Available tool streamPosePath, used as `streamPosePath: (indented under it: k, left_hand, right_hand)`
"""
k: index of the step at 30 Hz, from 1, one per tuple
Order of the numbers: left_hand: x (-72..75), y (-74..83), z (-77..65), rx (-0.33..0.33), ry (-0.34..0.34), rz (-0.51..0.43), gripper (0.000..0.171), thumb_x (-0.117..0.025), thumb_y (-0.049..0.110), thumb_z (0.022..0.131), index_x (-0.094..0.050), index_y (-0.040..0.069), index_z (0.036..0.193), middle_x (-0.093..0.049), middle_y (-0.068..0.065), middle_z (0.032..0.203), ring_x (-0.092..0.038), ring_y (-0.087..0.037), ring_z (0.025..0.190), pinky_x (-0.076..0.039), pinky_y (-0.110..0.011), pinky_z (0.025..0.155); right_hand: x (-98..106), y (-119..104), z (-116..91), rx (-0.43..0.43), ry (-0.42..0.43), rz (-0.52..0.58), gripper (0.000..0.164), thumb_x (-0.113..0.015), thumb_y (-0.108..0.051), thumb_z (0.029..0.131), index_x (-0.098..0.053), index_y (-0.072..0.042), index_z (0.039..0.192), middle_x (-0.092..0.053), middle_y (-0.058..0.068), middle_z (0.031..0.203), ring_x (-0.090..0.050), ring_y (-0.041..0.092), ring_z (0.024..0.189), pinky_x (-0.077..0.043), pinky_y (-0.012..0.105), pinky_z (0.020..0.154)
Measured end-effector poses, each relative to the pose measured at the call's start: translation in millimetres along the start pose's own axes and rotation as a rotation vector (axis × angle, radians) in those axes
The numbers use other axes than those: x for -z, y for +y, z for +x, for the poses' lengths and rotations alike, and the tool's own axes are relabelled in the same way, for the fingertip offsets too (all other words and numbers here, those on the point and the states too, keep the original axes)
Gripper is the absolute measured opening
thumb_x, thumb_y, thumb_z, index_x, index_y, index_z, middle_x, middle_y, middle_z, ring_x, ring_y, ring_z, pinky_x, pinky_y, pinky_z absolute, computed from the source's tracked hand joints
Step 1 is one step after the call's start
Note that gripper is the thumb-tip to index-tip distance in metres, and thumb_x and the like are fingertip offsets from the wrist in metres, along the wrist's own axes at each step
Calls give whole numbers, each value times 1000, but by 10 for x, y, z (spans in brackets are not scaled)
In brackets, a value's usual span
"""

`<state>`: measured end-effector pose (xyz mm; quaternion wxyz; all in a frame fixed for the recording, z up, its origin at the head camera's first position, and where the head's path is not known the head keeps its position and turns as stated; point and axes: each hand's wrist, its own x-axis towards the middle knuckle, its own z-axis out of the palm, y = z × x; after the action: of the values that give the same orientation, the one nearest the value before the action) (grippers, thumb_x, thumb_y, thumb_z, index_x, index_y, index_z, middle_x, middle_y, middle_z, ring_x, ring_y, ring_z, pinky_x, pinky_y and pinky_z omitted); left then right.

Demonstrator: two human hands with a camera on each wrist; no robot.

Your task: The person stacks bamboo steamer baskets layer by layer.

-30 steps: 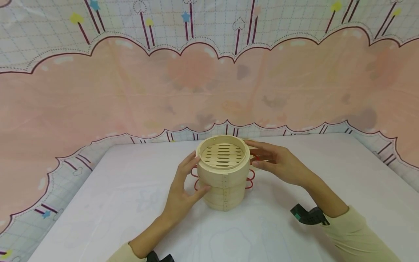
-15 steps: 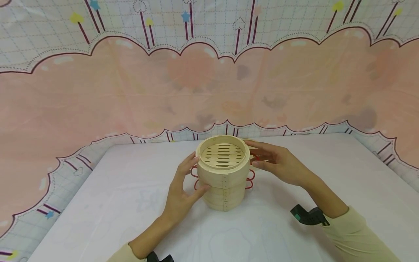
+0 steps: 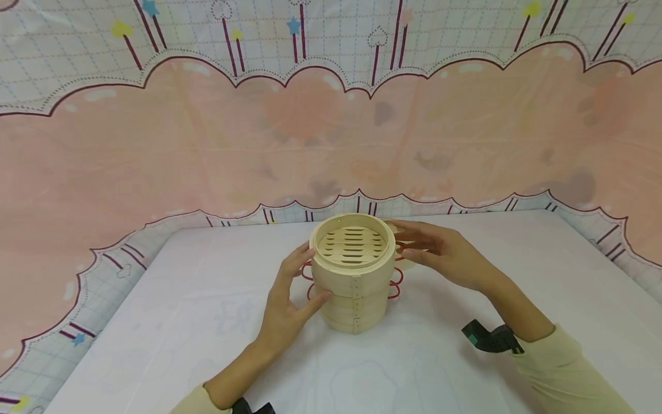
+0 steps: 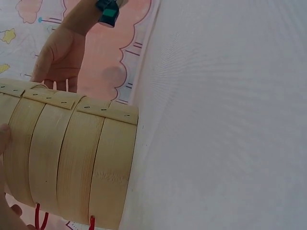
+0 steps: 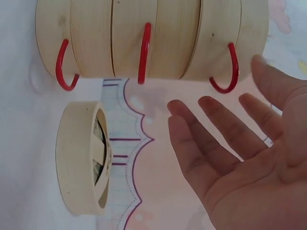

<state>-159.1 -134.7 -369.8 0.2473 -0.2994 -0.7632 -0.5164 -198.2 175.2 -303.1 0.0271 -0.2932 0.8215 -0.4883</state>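
Note:
A stack of round bamboo steamer baskets (image 3: 357, 293) stands upright on the white table, its slatted top basket uncovered. Red loop handles (image 5: 145, 52) stick out from its sides. My left hand (image 3: 287, 305) holds the stack from the left, thumb on the front and fingers around the side. On the right, my right hand (image 3: 447, 256) has its fingers spread and slightly bent beside the upper rim. In the right wrist view those fingers are clear of the stack; the thumb tip is close to the top basket, and I cannot tell whether it touches.
The bamboo steamer lid (image 5: 76, 158) lies on the table behind the stack to the right, mostly hidden by my right hand in the head view. The white table (image 3: 207, 322) ends at a patterned pink and white cloth (image 3: 331, 149) at the back.
My right hand has shifted slightly to the right, away from the stack's rim. My left hand and the stack look the same.

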Motion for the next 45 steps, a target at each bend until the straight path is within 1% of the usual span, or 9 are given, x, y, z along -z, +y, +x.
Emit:
streamPosePath:
  k: [5, 10, 16, 20, 24, 32, 37, 41, 45]
  left_hand:
    - [2, 1, -3, 7, -2, 1, 76, -80, 4, 76, -42, 15, 141, -36, -1, 149, -36, -24, 134, -40, -39, 93]
    - [2, -13, -8, 12, -1, 4, 76, -80, 4, 76, -42, 15, 141, -36, -1, 149, -36, -24, 134, -40, -37, 93]
    - [5, -18, -8, 22, -4, 12, 76, -80, 4, 76, -43, 17, 141, -36, 0, 149, -36, -23, 134, -40, -37, 93]
    - [7, -15, -6, 22, -3, 11, 76, -80, 5, 76, -43, 17, 141, -36, 0, 149, -35, -23, 134, -40, -38, 93]
    - [5, -13, -3, 9, 2, 0, 76, -81, 4, 75, -44, 15, 140, -37, -1, 148, -35, -25, 135, -41, -40, 93]
    - [-4, -17, 0, -6, 4, -9, 74, -80, 2, 75, -44, 14, 139, -38, -3, 147, -35, -25, 134, -40, -37, 93]
    - [0, -13, -5, -7, 4, -7, 74, -80, 1, 75, -44, 14, 139, -38, -3, 147, -35, -25, 134, -40, -36, 93]
    - [2, -11, -6, -3, 2, -6, 74, -80, 1, 75, -44, 14, 139, -38, -3, 147, -35, -25, 135, -40, -36, 93]
    - [3, -14, -10, -9, 4, -7, 74, -80, 1, 75, -45, 14, 139, -38, -3, 147, -35, -25, 135, -40, -38, 93]
  right_hand:
    - [79, 103, -8, -49, 78, -29, 44, -57, -22, 98, -49, -22, 140, -60, 3, 128, -58, 22, 115, -46, 47, 93]
    - [133, 235, -5, -82, 166, -84, 41, -58, -25, 97, -53, -16, 137, -60, 4, 128, -56, 25, 117, -45, 49, 94]
    - [169, 368, -18, -172, 231, -132, 46, -58, -36, 96, -55, -14, 135, -56, 8, 133, -48, 33, 125, -43, 55, 95]
    - [175, 483, -26, -255, 228, -142, 48, -59, -39, 95, -55, -13, 135, -54, 12, 134, -45, 35, 126, -40, 59, 96]
    - [158, 621, -25, -304, 211, -129, 44, -62, -32, 94, -56, -13, 134, -54, 14, 134, -43, 36, 127, -38, 59, 97]
    - [82, 781, -22, -305, 191, -65, 43, -66, -31, 91, -60, -10, 129, -46, 14, 142, -45, 39, 126, -34, 58, 101]
    - [23, 812, -20, -321, 169, -13, 44, -67, -27, 91, -59, -7, 129, -34, 18, 149, -47, 40, 124, -37, 56, 100]
    - [-7, 836, -24, -329, 167, -22, 44, -67, -26, 91, -59, -7, 130, -22, 22, 153, -47, 41, 124, -38, 55, 99]
    - [-35, 868, -34, -329, 160, -63, 44, -67, -29, 90, -60, -8, 128, -23, 22, 152, -39, 40, 130, -36, 56, 100]
